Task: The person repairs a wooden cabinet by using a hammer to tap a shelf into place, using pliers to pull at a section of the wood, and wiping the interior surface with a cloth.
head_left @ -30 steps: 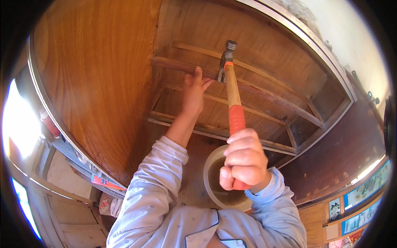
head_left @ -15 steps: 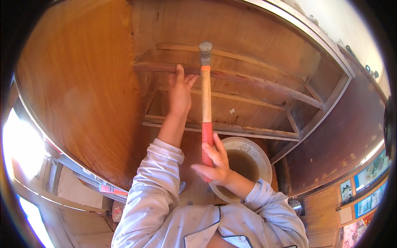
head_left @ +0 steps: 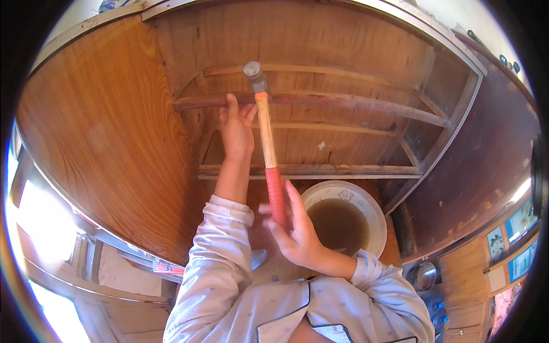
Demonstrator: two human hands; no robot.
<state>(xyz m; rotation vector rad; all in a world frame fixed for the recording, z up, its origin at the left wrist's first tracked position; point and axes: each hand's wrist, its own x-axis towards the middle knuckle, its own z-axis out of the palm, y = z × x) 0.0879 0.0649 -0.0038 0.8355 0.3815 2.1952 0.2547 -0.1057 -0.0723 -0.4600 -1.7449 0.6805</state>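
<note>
My left hand (head_left: 235, 128) grips a horizontal dark wooden rail (head_left: 360, 104) inside a wooden cabinet, fingers curled at it. Just right of those fingers, the steel head of a hammer (head_left: 265, 131) overlaps the rail; whether its claw bites on it, I cannot tell. The hammer's wood-and-red handle points down toward me. My right hand (head_left: 291, 234) is loosely around the red grip, some fingers lifted and blurred by motion.
A large pale basin (head_left: 374, 220) of murky water stands below the rails. A wood-grain panel (head_left: 103, 131) is at left, a dark panel (head_left: 469, 166) at right. Metal pots (head_left: 424, 277) and plastic bottles (head_left: 436, 314) sit at lower right.
My right hand's tight fist on the red grip has loosened, its fingers spreading. The hammer has shifted toward my left hand, which stays on the rail. The view has shifted.
</note>
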